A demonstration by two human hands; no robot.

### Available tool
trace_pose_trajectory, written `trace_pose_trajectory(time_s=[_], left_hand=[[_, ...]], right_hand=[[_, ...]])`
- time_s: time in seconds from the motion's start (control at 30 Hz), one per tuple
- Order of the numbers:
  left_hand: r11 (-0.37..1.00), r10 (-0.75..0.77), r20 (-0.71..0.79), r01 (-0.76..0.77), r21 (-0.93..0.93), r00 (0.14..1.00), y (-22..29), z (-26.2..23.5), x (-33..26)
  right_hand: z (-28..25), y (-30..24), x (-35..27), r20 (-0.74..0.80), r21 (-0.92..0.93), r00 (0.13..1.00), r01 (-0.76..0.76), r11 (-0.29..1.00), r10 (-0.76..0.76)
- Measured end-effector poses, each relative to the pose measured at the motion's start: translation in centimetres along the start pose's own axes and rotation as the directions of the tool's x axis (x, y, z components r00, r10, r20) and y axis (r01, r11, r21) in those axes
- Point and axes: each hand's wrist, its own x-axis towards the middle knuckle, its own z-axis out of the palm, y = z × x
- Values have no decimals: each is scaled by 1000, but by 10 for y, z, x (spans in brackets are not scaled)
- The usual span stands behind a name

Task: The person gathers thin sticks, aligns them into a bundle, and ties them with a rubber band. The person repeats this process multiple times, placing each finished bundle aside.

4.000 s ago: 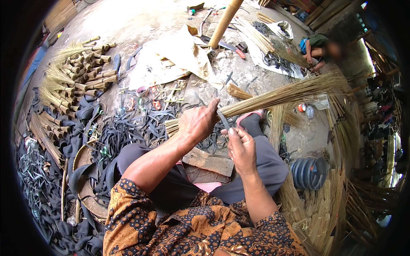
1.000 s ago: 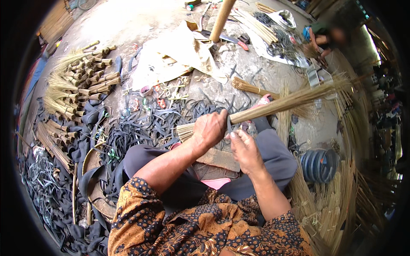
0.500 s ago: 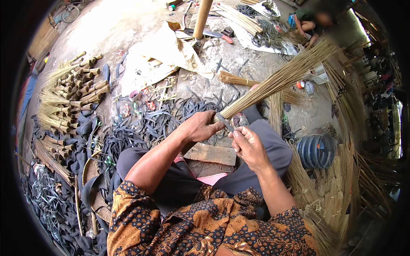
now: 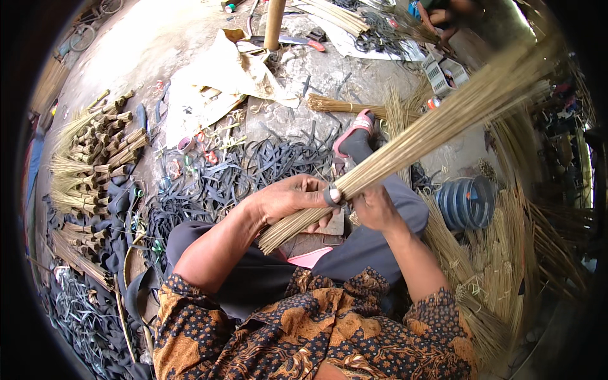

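My left hand (image 4: 285, 199) is closed around a long bundle of thin broom sticks (image 4: 411, 142), just behind its binding. The cut butt ends (image 4: 282, 234) stick out below that hand, and the loose, blurred tips fan up to the right. A dark rubber strip (image 4: 330, 196) wraps the bundle near my left thumb. Close on its right, my right hand (image 4: 377, 209) is curled shut at the strip; its fingertips and the strip's end are mostly hidden behind the bundle. Under the hands, a wooden board (image 4: 329, 227) shows partly between my legs.
Bound stick bundles (image 4: 101, 152) are stacked at the left. Dark rubber strips (image 4: 247, 168) litter the ground ahead. A knife (image 4: 291, 40) lies by a wooden post (image 4: 273, 25). At right are a ribbed dark coil (image 4: 467, 202) and more sticks (image 4: 500, 272). A person (image 4: 443, 16) sits far right.
The bundle has turned in my hands, and its butt ends now show below my left hand. My right hand has moved up and in against the binding. The view has shifted slightly.
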Motion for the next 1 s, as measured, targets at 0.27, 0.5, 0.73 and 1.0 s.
trace_pose_trajectory(time_s=[0.27,0.5,0.73,1.0], left_hand=[[919,179,-117,-124,375,977,-2,-6,5],[489,309,-415,231,841,856,-5,-11,6],[383,352,-384,243,891,854,-13,-13,7],[375,371,-396,255,891,840,-19,-18,9]], right_hand=[[-24,-39,35,297,-496,944,24,868,143],[-16,-71,59,169,-562,978,195,804,-119],[-11,-60,84,293,-676,943,322,663,-160],[-12,-55,75,337,-667,933,329,668,-123]])
